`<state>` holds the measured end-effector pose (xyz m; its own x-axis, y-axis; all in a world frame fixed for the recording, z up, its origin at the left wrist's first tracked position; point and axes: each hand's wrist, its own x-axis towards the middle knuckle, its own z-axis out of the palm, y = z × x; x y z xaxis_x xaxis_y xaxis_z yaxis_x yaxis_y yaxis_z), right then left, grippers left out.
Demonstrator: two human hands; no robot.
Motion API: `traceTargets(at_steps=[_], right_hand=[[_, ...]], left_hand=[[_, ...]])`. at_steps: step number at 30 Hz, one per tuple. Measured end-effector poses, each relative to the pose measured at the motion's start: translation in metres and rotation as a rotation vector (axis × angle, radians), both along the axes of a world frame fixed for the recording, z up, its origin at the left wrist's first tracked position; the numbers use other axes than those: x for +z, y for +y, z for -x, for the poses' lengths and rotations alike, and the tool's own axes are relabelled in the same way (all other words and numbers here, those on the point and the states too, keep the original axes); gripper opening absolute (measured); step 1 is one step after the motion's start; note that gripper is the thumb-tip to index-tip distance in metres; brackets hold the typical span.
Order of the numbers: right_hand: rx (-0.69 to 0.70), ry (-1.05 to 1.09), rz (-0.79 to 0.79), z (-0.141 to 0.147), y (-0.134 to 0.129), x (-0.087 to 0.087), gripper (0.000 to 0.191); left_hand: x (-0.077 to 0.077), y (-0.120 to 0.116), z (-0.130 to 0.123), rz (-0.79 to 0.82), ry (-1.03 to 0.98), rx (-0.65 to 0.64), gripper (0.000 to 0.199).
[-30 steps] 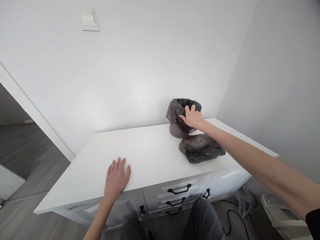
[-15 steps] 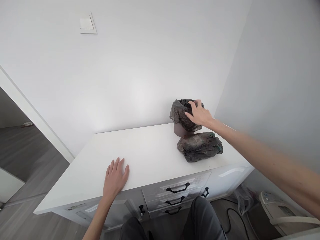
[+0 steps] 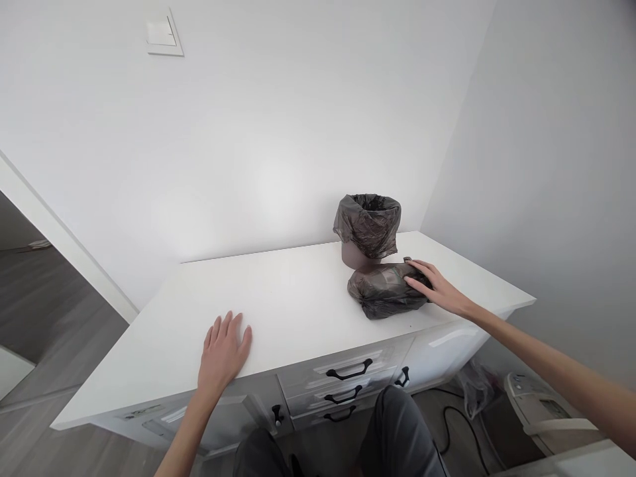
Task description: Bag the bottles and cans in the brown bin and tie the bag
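Observation:
My right hand (image 3: 442, 288) is curved over the right end of a filled, tied dark plastic garbage bag (image 3: 380, 295), fingers on its far side and thumb on top. The bag lies on its side on the white cabinet top (image 3: 283, 298). Just behind it stands a small brownish trash bin (image 3: 354, 254), upright, lined with a dark bin liner (image 3: 370, 228) folded over its rim. My left hand (image 3: 222, 351) rests flat near the front edge of the cabinet top, fingers spread, holding nothing.
White walls rise behind and to the right, with a light switch (image 3: 165, 33) at upper left. Black handles (image 3: 349, 370) stick out from the drawers below. On the floor at right are a beige appliance (image 3: 539, 411), a black cable (image 3: 462, 417) and a clear plastic bag (image 3: 474, 391).
My right hand has left the liner on the bin and come down and nearer, onto the right end of the filled bag. My left hand stays flat. The view has shifted slightly.

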<state>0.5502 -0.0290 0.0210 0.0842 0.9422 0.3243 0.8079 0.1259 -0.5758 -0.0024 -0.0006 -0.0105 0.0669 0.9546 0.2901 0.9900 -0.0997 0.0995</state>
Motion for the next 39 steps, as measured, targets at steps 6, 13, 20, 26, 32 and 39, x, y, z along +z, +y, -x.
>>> traceTargets(at_steps=[6, 13, 20, 26, 32, 39], right_hand=[[-0.063, 0.086, -0.085, 0.024, -0.016, -0.043, 0.076], [0.207, 0.356, -0.086, 0.122, -0.035, -0.034, 0.065], [0.071, 0.446, -0.141, 0.151, -0.038, -0.037, 0.027], [0.142, 0.541, -0.008, 0.159, -0.019, -0.069, 0.031], [0.217, 0.718, -0.009, 0.192, 0.002, -0.073, 0.057], [0.196, 0.794, -0.005, 0.207, 0.017, -0.065, 0.051]], left_hand=[[-0.003, 0.002, 0.0, -0.037, 0.02, 0.003, 0.063], [0.001, -0.001, -0.001, -0.027, 0.012, -0.01, 0.063], [-0.003, 0.0, 0.001, -0.034, -0.017, -0.018, 0.061], [-0.002, -0.001, 0.001, -0.016, -0.034, -0.023, 0.063], [-0.004, -0.001, 0.002, -0.035, -0.037, -0.025, 0.063], [-0.005, 0.0, 0.001, -0.027, -0.04, -0.022, 0.063]])
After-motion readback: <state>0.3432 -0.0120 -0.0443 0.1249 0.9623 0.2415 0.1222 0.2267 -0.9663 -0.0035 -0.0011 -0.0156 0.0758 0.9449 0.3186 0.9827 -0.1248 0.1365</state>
